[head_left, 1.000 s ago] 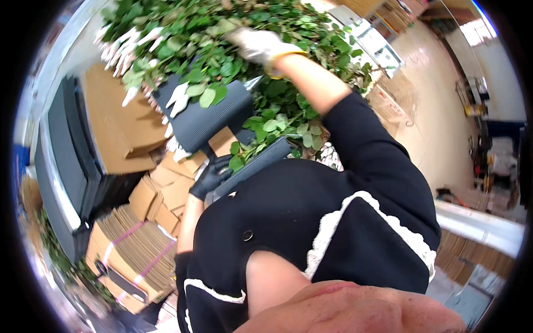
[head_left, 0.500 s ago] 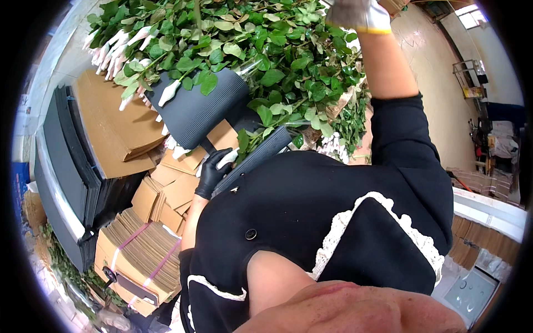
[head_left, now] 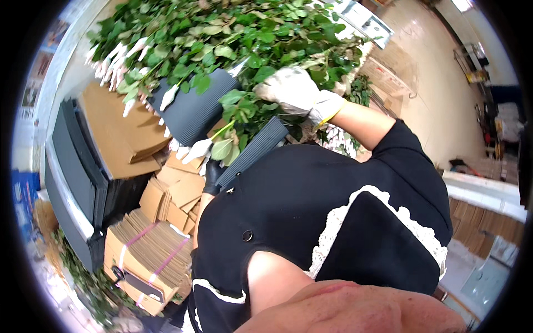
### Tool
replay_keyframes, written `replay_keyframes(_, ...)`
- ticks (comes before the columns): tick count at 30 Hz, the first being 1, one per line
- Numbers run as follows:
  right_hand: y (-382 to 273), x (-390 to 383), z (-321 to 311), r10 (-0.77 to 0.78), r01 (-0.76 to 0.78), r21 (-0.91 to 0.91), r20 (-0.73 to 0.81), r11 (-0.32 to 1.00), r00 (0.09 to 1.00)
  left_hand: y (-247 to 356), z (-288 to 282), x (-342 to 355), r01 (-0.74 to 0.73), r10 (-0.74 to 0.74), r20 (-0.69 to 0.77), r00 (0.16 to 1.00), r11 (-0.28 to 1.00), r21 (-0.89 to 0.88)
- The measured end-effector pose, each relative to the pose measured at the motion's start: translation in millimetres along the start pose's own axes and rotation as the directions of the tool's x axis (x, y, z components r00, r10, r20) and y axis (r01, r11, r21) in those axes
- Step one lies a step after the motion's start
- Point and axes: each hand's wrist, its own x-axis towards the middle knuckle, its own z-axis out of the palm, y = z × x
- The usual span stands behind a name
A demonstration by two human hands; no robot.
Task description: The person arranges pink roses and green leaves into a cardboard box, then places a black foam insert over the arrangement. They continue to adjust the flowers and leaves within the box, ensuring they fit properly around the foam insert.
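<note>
My left hand [head_left: 212, 176], in a black glove, is at the lower end of a grey corrugated sheet [head_left: 255, 152], its fingers largely hidden behind a white-sleeved rose bud [head_left: 198, 150]. My right hand [head_left: 286, 91], in a white glove with a yellow cuff, has curled fingers on leafy rose stems [head_left: 239, 108] above that sheet. A second corrugated piece [head_left: 194, 114] sits left of these stems, with another sleeved bud [head_left: 169, 97] across it. A large pile of leafy roses [head_left: 233, 33] spreads behind, with white-covered heads [head_left: 114, 64] along its left side.
Brown cardboard [head_left: 116, 116] and stacked dark boards [head_left: 72, 172] stand at left. Folded cardboard [head_left: 177, 194] and a strapped bundle [head_left: 141, 255] with a dark phone [head_left: 141, 283] are below them. A tiled floor [head_left: 422, 111] and equipment [head_left: 488, 127] are at right.
My right hand went up to the far right, then came back down and leftward onto the stems near the corrugated sheet. A sleeved bud and stem now lie over my left hand.
</note>
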Motion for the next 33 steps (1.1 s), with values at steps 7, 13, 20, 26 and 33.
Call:
replay_keyframes(7, -9.6, -25.1, -18.9, -0.046, 0.042, -0.058, -0.072, 0.997, 0.996, 22.7, -8.2, 10.2, 0.085, -0.08, 0.033, 0.996, 0.972, -0.218)
replay_keyframes(13, -0.4, -75.0, 65.8, 0.149, -0.159, 0.041, 0.171, 0.986, 0.974, 58.0, -22.0, 40.5, 0.425, -0.335, 0.327, 0.884, 0.868, -0.258)
replay_keyframes(20, 6.4, -82.9, 70.5, 0.026, -0.025, -0.007, 0.12, 1.0, 0.992, 53.1, -25.7, 20.7, 0.099, -0.108, 0.408, 0.906, 0.994, 0.042)
replay_keyframes(26, -6.0, -56.2, 32.8, 0.057, -0.042, -0.092, 0.173, 0.995, 0.983, 54.3, -18.2, 12.7, -0.199, 0.116, 0.288, 0.95, 0.94, 0.276)
replay_keyframes(33, 19.2, -44.4, 50.9, 0.165, -0.391, 0.23, 0.639, 0.891, 0.751, 56.1, -9.6, 15.0, -0.314, 0.209, 0.277, 0.938, 0.852, 0.42)
